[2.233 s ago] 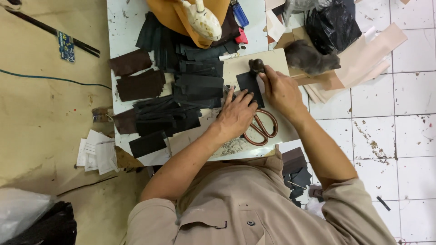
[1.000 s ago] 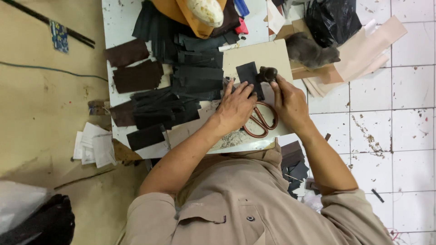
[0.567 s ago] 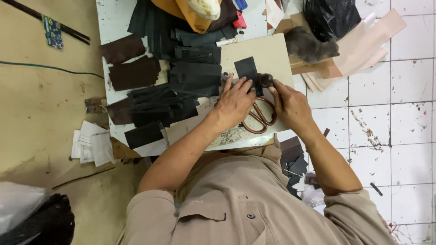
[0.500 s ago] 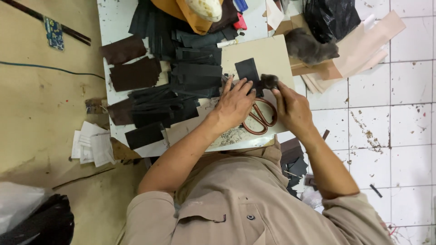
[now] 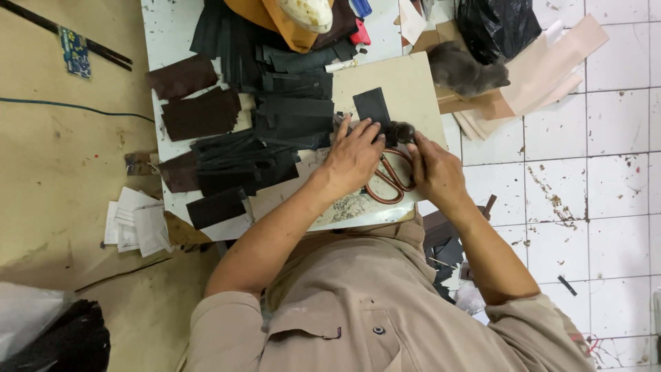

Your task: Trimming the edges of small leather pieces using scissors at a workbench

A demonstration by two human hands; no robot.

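The left hand (image 5: 354,157) lies flat, fingers spread, pressing down on a black leather strip (image 5: 372,107) that sits on a tan board (image 5: 413,83) on the white table (image 5: 165,34). Beside it, the right hand (image 5: 434,172) is curled around a small dark brush-like tool (image 5: 401,130), its tip touching the strip's near end just next to the left fingertips. Under and between the two hands lies a pair of scissors (image 5: 389,182) with reddish-brown handles, resting on the board and untouched. To the left of the board, a heap of black leather pieces (image 5: 275,124) spreads over the table, with brown leather pieces (image 5: 196,103) at its far edge. Off the table, a grey cat (image 5: 461,69) sits on tan sheets (image 5: 544,62) over the tiled floor (image 5: 606,172), next to a black plastic bag (image 5: 499,27).
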